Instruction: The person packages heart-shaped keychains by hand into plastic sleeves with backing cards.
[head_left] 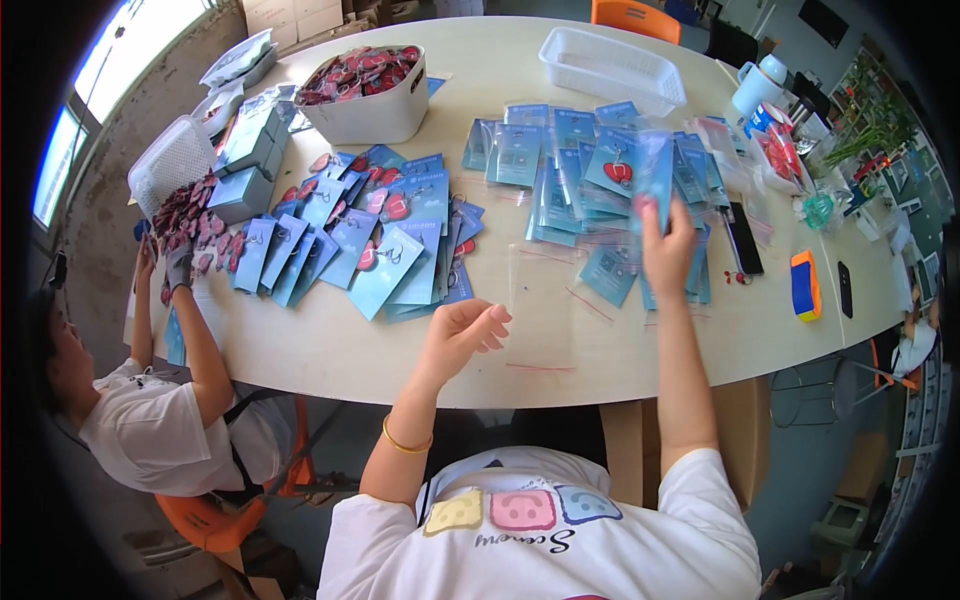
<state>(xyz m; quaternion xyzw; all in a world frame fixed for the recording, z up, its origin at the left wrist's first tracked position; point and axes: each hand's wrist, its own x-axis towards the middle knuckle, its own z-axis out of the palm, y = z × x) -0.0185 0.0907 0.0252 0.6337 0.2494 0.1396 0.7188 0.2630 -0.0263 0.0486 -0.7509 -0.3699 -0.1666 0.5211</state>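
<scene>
My right hand (668, 250) is closed on the lower end of a blue card packet (655, 165), smeared by motion and raised over the right-hand pile. That pile holds several blue cards in clear bags (520, 155), one showing a red heart-shaped keychain (618, 173). Nothing shows in my left hand (465, 335), held near the table's front edge with fingers loosely bent and thumb apart. Clear zip bags (545, 290) with red strips lie between my hands. Left of them spreads a heap of blue cards with red keychains (385, 270).
A white bin (365, 125) full of red keychains stands at the back left. At far left, a co-worker's gloved hand (180, 268) handles loose keychains beside a tipped white basket (172, 165). A white tray (612, 75), black phone (741, 240) and orange-blue tape dispenser (804, 286) lie around.
</scene>
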